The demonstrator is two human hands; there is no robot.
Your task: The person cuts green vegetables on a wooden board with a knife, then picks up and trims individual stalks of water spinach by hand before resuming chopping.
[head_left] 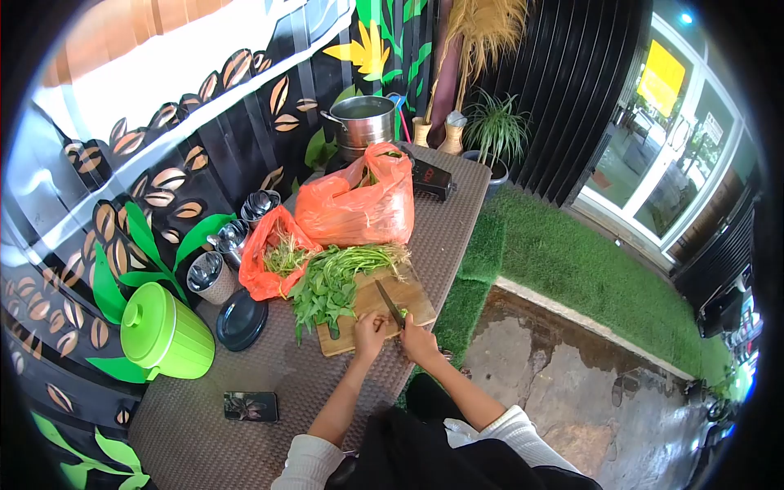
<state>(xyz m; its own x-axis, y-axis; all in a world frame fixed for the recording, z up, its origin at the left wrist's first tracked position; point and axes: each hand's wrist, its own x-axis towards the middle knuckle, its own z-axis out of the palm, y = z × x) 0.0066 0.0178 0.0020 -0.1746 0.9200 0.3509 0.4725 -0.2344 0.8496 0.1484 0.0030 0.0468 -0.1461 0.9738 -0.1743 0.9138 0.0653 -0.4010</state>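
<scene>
A wooden cutting board [416,300] lies on the brown woven-textured table, with a heap of leafy greens [331,286] across its left and far sides. My right hand [418,339] is closed round the handle of a knife [388,300], whose dark blade points away and to the left over the board. Close beside it, on the board's near part, my left hand [370,332] has its fingers curled together; what they hold, if anything, is too small to make out. A bit of green shows by the knife near my right hand.
Behind the board stand a large orange bag [359,204], a smaller orange bag with stems [269,253] and a steel pot [363,122]. Leftward are cutlery holders [211,278], a dark lid [242,320], a green bucket [167,331] and a phone [251,407].
</scene>
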